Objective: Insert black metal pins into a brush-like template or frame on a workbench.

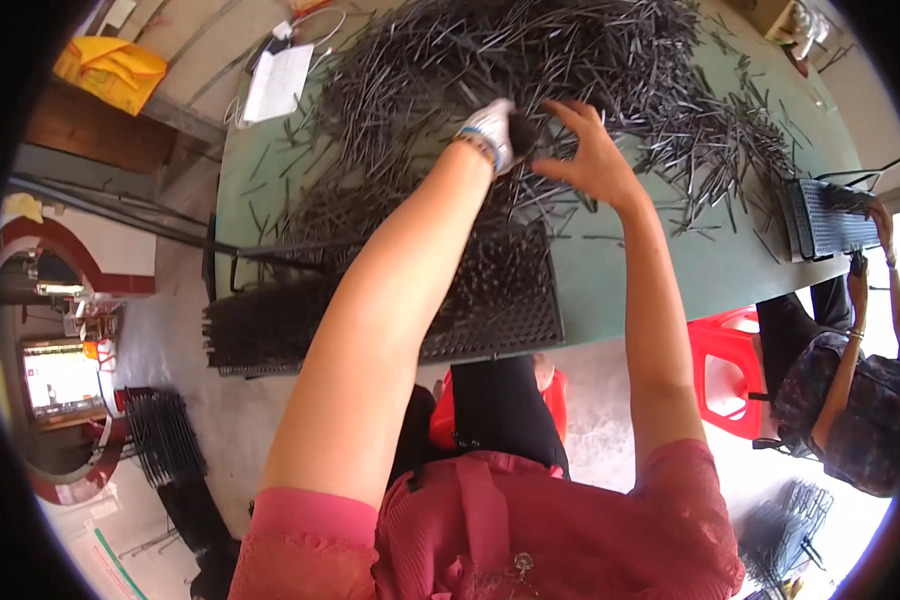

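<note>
A large heap of thin black plastic sticks (530, 50) covers the far part of the green table (610, 290). My left hand (498, 132), in a white and black glove, is over the near edge of the heap; its fingers blend into the dark sticks, so what they hold cannot be made out. Just right of it my bare right hand (595, 165) is stretched over the sticks, thumb and fingers spread apart, nothing visible between them. A black perforated rack (530, 325) lies at the near table edge, partly filled with upright sticks and partly hidden under my left forearm.
On the right, another person's hands (880, 225) work at a second black rack (815, 215). A white sheet (277, 82) lies at the far left table corner. A red stool (722, 370) stands right of me, and black racks (165, 440) are stacked on the floor at left.
</note>
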Motion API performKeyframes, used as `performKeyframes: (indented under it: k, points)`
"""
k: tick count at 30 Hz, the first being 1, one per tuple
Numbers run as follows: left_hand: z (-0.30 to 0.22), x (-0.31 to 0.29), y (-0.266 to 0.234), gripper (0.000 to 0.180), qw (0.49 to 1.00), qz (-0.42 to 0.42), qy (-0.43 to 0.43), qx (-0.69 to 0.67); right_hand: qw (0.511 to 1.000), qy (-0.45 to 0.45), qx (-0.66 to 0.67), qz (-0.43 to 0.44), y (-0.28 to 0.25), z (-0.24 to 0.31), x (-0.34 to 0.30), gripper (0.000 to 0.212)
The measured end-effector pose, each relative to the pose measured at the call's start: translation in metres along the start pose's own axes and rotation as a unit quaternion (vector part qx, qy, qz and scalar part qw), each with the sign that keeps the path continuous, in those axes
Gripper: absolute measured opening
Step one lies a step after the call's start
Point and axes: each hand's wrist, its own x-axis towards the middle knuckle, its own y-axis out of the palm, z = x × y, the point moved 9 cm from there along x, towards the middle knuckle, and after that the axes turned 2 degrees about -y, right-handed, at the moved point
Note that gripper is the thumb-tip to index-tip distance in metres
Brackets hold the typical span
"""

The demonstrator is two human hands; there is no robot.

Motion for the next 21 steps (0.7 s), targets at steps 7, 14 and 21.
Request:
performKeyframes:
  k: [7, 14, 21]
  points:
    - [-0.068, -0.082, 0.032, 0.039, 0.662, -0.030, 0.256, 0.704, 0.976, 0.067, -0.190, 0.080, -0.016, -0.026, -0.082, 0.092]
    - [-0.001, -0.094, 0.068, 0.121, 0.477, -0.146, 0.063, 0.864, 0.982, 0.101, -0.138, -0.084, 0.014, -0.076, -0.060, 0.047]
    - [0.001, -0.092, 0.064, 0.086, 0.438, -0.215, 0.110, 0.866, 0.987, 0.111, -0.002, -0.116, 0.001, -0.058, -0.049, 0.048]
